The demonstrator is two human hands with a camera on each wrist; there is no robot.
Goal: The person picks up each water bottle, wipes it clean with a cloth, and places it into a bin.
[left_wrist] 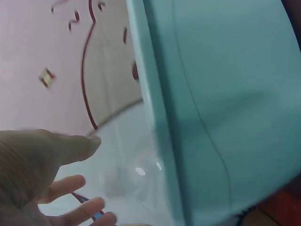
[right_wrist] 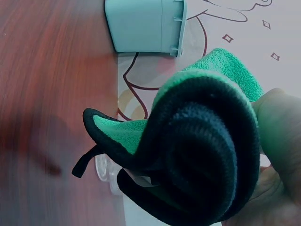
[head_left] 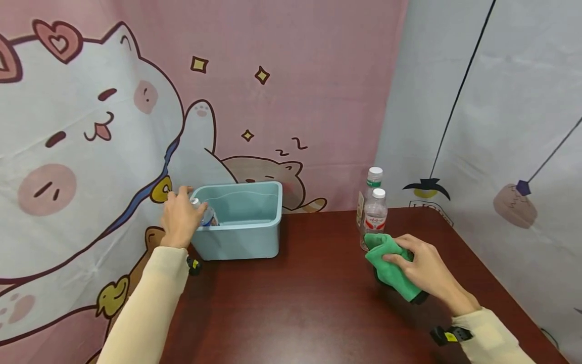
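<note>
Pink cat-print backdrop (head_left: 318,76) behind dark-red table (head_left: 295,308)

Pale cream sleeves (head_left: 147,303); black wrist devices (head_left: 463,333), yellow patches (head_left: 450,337).

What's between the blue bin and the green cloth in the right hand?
In the head view, only bare tabletop shows between the blue bin and the green cloth. The front bottle stands just beyond the cloth.
</note>
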